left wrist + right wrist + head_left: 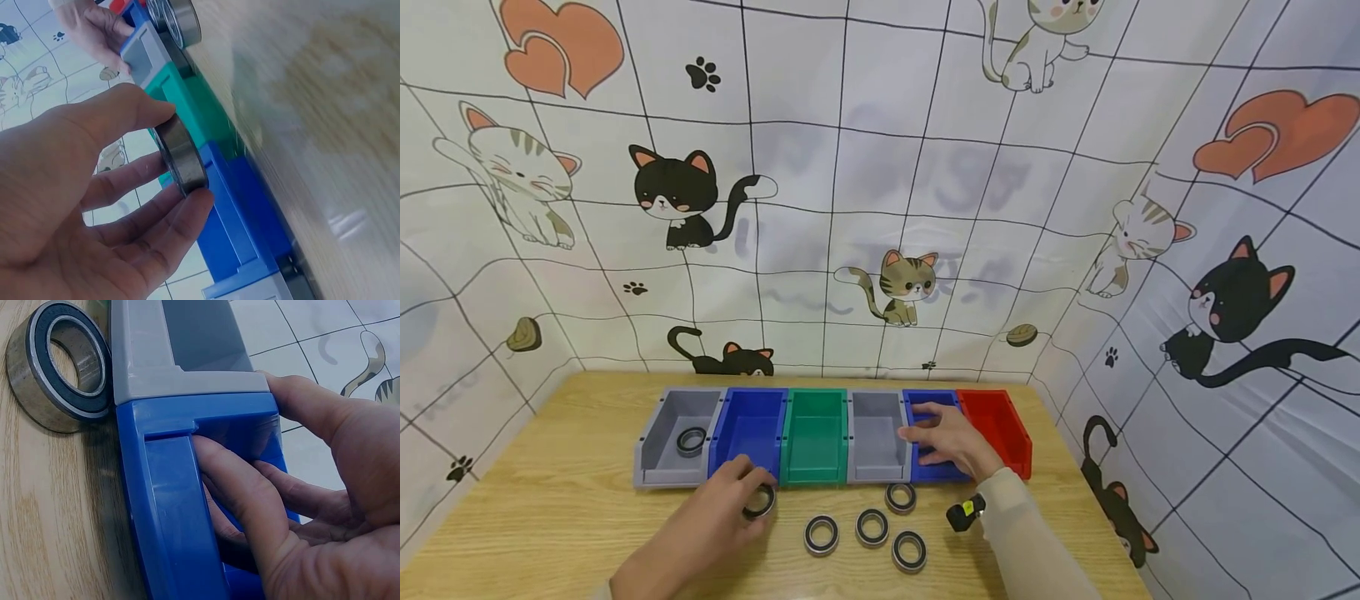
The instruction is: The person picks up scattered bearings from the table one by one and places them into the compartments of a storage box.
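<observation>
My left hand [722,508] pinches a ball bearing [760,502] between thumb and fingertips, just in front of the left blue bin [748,423]. Up close in the left wrist view, the metal rim of this bearing [181,153] is edge-on. My right hand [951,437] reaches into the right blue bin [181,506], fingers spread and loosely bent. One finger lies across the wall beside the right grey bin [877,429]; no held thing shows, and part of the bin's inside is hidden. Several bearings [822,535] lie on the table, one [59,369] close against the bins.
The bins form a row; a green bin [817,427] sits mid-row and a red bin [996,421] at the right end. The left grey bin [658,433] contains a bearing [691,442]. A cat-print curtain [805,175] surrounds the wooden table [535,467].
</observation>
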A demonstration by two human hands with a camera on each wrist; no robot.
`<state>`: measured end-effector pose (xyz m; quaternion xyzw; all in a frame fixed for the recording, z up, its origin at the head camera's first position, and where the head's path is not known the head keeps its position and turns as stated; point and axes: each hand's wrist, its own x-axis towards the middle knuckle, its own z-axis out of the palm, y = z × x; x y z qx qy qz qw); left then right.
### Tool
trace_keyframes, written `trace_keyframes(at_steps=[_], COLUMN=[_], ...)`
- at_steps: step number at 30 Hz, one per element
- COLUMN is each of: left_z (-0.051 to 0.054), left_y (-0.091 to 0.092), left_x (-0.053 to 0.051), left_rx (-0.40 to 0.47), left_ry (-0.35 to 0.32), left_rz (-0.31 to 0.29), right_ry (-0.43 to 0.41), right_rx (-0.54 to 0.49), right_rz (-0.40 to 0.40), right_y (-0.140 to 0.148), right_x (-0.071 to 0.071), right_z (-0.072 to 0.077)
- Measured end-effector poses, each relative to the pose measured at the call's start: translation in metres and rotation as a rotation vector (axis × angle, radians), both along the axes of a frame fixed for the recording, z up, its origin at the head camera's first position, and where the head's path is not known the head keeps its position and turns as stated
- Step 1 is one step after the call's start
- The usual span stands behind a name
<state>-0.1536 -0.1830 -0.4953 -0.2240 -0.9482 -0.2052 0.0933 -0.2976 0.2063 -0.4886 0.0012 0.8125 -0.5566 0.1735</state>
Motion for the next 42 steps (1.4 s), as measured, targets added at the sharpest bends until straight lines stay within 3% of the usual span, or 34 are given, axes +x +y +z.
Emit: trace_keyframes(at_steps=[15,23,33,37,42], left_z=[-0.001,-0.007,-0.004,-0.014,-0.038], left_y=[-0.005,-0.008,0.000,0.000,-0.003], left_x=[-0.022,-0.036,-0.052,-0.060,-0.079], left_rx=[0.048,0.081,0.081,0.091,0.093], left_ry=[0.110,0.246,0.190,0.185,0.256], left_rz=[0.100,0.112,0.169,0.168,0.155], right_ry=[-0.004,-0.011,-0.010,-0.017,-0.021], right_rx=[0.003,0.004,0.012,0.019,0.017], right_rz=[0.005,0.004,-0.008,-0.013,-0.015], right_y=[0.001,-0.003,0.000,0.000,0.000], right_x=[-0.002,-0.001,-0.002,-0.001,0.000], right_z=[-0.001,-0.002,-0.001,-0.002,-0.002])
